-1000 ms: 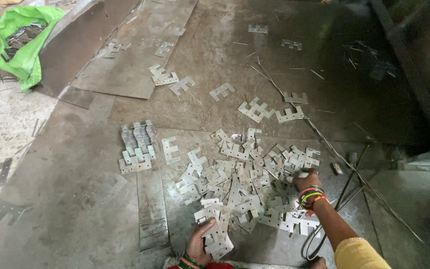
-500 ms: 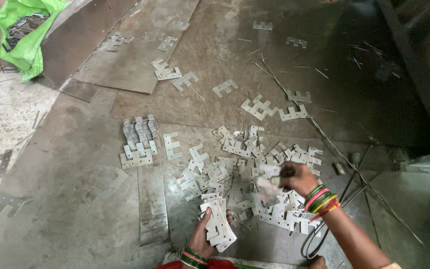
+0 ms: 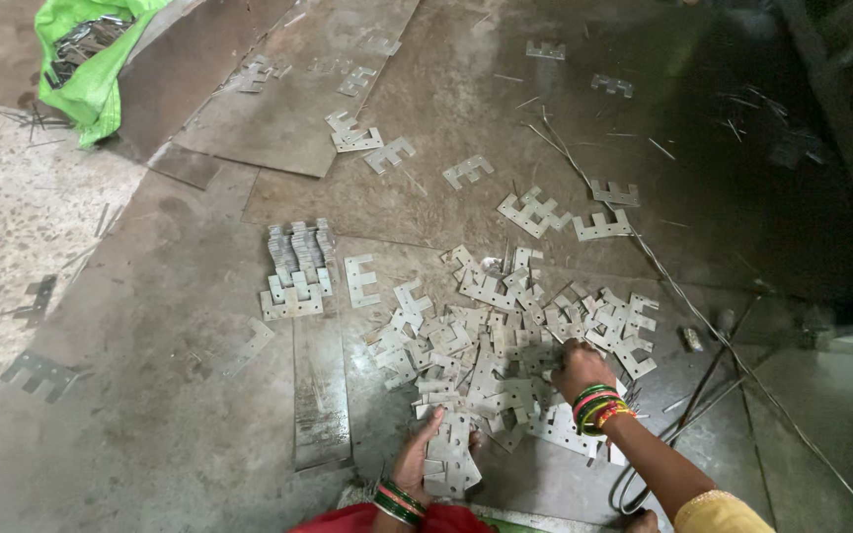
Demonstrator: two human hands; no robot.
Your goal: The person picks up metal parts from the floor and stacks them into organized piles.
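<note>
A loose heap of flat E-shaped metal plates (image 3: 505, 326) lies on the steel floor in front of me. My left hand (image 3: 417, 459) grips a small stack of these plates (image 3: 449, 456) near the bottom edge, bangles at its wrist. My right hand (image 3: 577, 367), with coloured bangles, reaches into the heap with fingers curled on a plate. To the left stands a neat stacked bundle of the same plates (image 3: 296, 265).
Scattered plates (image 3: 537, 209) lie further out on the metal sheets. A green sack (image 3: 86, 69) with metal scrap sits at the top left. Thin wires (image 3: 703, 316) run along the right, a narrow metal strip (image 3: 320, 395) lies lower left, and speckled floor (image 3: 12, 237) is at far left.
My right hand has moved leftward across the heap, from its right edge toward the middle. The left hand keeps holding its stack. The view has shifted slightly.
</note>
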